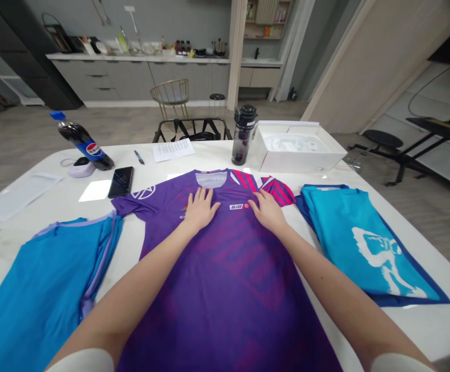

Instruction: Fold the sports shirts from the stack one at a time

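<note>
We count two hands, one left hand (pixel 201 209) and one right hand (pixel 267 210), and three shirts: one purple shirt (pixel 228 289), one left blue shirt (pixel 42 279) and one right blue shirt (pixel 368 243). On one table (pixel 422 320) we find one soda bottle (pixel 85 144), one water bottle (pixel 243 137), one phone (pixel 121 182), one pen (pixel 139 157), one sheet of paper (pixel 173 150) and one box (pixel 296 150).

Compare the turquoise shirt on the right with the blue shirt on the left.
The turquoise shirt carries a large white print, while the blue shirt shows none. The turquoise shirt has a navy border; the blue shirt has lilac trim. The turquoise shirt lies fully in view, but the blue shirt runs out of the picture's lower edge. Both lie flat on the white table, either side of the purple jersey.
</note>
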The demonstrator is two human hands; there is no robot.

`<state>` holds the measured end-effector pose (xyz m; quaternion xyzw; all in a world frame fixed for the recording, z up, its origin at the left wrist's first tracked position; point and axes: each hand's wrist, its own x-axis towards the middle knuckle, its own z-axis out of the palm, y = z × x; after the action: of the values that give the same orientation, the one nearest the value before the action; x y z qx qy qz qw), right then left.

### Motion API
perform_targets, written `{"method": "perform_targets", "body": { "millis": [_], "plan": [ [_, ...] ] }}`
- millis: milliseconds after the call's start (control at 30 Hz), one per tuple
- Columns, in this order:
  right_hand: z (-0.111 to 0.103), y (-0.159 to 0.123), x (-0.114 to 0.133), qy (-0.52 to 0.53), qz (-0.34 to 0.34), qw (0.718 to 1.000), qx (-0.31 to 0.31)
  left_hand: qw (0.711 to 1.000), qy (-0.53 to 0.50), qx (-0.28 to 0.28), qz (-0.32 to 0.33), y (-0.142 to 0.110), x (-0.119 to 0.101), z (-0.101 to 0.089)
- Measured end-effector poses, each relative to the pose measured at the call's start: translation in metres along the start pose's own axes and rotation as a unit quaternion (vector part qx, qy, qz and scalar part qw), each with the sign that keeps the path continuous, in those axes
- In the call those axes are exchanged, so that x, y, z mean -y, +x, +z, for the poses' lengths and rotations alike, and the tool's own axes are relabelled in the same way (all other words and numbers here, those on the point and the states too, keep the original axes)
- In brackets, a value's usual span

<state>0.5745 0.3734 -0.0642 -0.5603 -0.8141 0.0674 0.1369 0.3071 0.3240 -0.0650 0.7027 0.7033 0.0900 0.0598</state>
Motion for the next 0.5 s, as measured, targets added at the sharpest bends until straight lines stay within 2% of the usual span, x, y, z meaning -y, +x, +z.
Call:
{"method": "perform_targets", "body": {
  "millis": [67,133,200,267,333,400,500],
  "plan": [
    [-0.003,0.015,-0.012,-0.011,-0.009,1.000,0.016,0.996,-0.019,0.013,0.085,0.027,-0.017,0.005],
    [0.000,0.024,-0.020,-0.030,-0.009,0.998,0.056,0.993,-0.025,0.028,0.115,0.050,-0.028,0.014],
    [0.005,0.026,-0.024,-0.046,0.002,0.995,0.092,0.995,-0.023,0.033,0.092,0.066,-0.033,0.022],
    [0.007,0.025,-0.025,-0.050,0.018,0.993,0.101,0.998,-0.018,0.029,0.043,0.073,-0.034,0.027],
    [0.002,0.027,-0.028,-0.052,0.030,0.995,0.079,1.000,-0.008,0.008,-0.001,0.077,-0.037,0.028],
    [-0.010,0.034,-0.037,-0.072,0.056,0.995,0.039,0.999,-0.003,-0.029,-0.015,0.084,-0.045,0.024],
    [-0.032,0.054,-0.061,-0.139,0.133,0.981,0.000,0.996,-0.029,-0.069,0.044,0.108,-0.070,0.018]
  ]
}}
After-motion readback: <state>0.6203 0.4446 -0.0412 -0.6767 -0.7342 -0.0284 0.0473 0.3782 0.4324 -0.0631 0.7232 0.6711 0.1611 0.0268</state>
